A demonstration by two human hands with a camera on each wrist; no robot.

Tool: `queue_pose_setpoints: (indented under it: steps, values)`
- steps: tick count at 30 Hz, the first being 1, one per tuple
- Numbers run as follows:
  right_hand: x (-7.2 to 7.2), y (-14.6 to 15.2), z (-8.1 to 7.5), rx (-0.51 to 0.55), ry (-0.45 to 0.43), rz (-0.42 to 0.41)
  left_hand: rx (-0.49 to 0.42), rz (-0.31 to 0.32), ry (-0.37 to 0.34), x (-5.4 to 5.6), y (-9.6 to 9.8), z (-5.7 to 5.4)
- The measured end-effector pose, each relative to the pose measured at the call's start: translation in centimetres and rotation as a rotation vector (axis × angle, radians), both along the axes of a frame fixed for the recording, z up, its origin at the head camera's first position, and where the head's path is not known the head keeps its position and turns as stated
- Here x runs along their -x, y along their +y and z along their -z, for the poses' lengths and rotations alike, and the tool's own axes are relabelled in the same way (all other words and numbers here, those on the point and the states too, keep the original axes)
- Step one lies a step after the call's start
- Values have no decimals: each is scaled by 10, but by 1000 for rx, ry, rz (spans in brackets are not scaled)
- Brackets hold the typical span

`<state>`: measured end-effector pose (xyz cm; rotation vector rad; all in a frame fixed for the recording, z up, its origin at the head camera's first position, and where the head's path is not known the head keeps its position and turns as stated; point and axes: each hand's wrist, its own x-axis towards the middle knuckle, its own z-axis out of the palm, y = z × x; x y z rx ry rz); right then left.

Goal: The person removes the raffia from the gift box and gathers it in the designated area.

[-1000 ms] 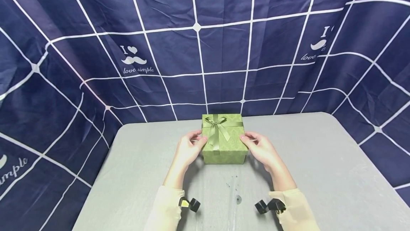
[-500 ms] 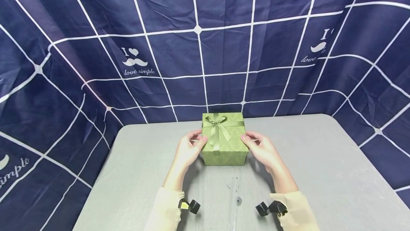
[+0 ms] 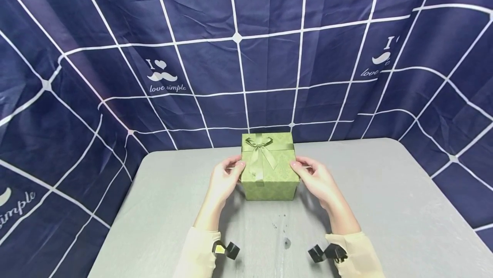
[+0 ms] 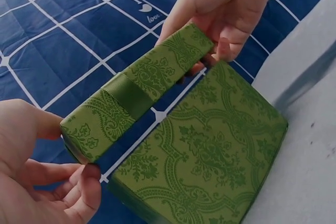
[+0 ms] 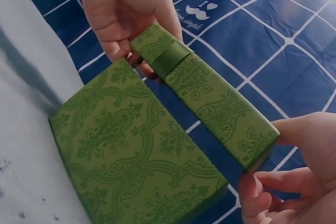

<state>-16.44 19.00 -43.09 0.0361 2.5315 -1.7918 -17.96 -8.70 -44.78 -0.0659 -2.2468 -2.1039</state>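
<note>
A green patterned gift box lid [image 3: 279, 168] with a satin bow [image 3: 259, 145] on top is held up level between both hands. My left hand [image 3: 223, 179] pinches its left edge, thumb on top and fingers below. On the opposite edge my right hand [image 3: 317, 181] grips the same way. Beneath stands the matching box base [image 4: 210, 140] on the table. Both wrist views show an open gap between the raised lid [image 5: 210, 98] and the base's rim, with the blue curtain showing through. The inside of the base is hidden under the lid.
A grey-white table [image 3: 165, 226] carries the box near its far edge. Dark blue curtains [image 3: 200, 64] with white grid lines hang behind it and along both sides. Small dark stains [image 3: 286, 242] mark the tabletop in front of the box.
The lid has risen slowly off the base, looking slightly larger in the head view. Both hands have kept their grip and moved up with it.
</note>
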Motion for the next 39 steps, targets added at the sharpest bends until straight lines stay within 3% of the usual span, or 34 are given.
queue_pose_setpoints:
  steps: [8, 18, 25, 31, 39]
  values:
    - [0, 0, -4, 100, 16, 9, -81, -31, -8, 1, 0, -2]
    - [-2, 1, -4, 103, 110, -3, -135, -15, 14, 0, 0, -2]
    - [0, 1, -1, 219, 261, -13, -147, -33, 93, 1, 1, 0]
    - [1, 2, 1, 301, 365, -15, -231, -21, 158, 1, 2, -1]
    - [1, 1, 1, 325, 384, 8, -279, 22, 253, 2, 4, 2]
